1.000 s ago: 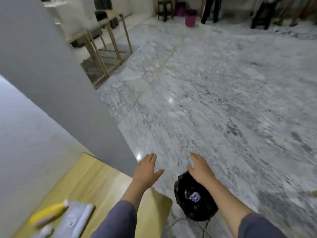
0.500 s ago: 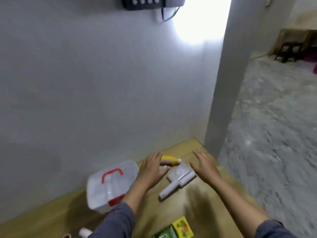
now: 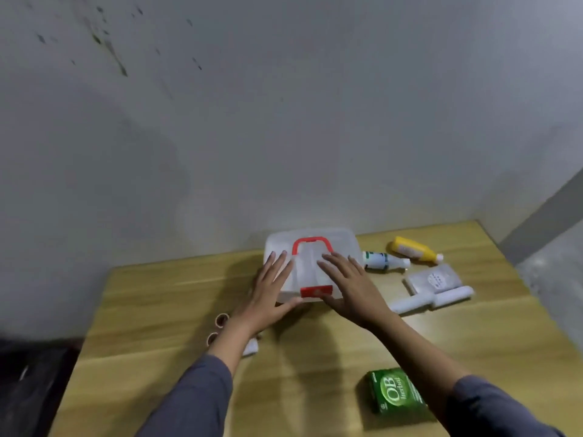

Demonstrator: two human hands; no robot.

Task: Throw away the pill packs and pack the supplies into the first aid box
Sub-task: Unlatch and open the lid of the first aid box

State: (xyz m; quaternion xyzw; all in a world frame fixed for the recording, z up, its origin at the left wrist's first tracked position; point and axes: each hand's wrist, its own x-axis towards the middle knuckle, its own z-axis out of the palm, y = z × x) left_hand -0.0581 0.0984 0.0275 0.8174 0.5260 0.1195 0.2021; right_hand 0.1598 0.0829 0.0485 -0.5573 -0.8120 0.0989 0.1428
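The wooden bench (image 3: 315, 357) carries the first aid box (image 3: 312, 263) near the wall; its lid is closed, so the contents cannot be seen. The left hand (image 3: 271, 298) and right hand (image 3: 350, 285) lie on it, fingers spread. Right of it lie a green box (image 3: 396, 394), a yellow bottle (image 3: 413, 250), a white bottle (image 3: 383, 260) and perhaps gauze rolls (image 3: 432, 299).

Both hands, left (image 3: 270, 291) and right (image 3: 350, 283), rest spread flat on the closed box (image 3: 310, 247) on the table (image 3: 157, 326), with two bottles (image 3: 383, 259), rolls (image 3: 432, 299) and a green carton (image 3: 396, 394) lying to its right.
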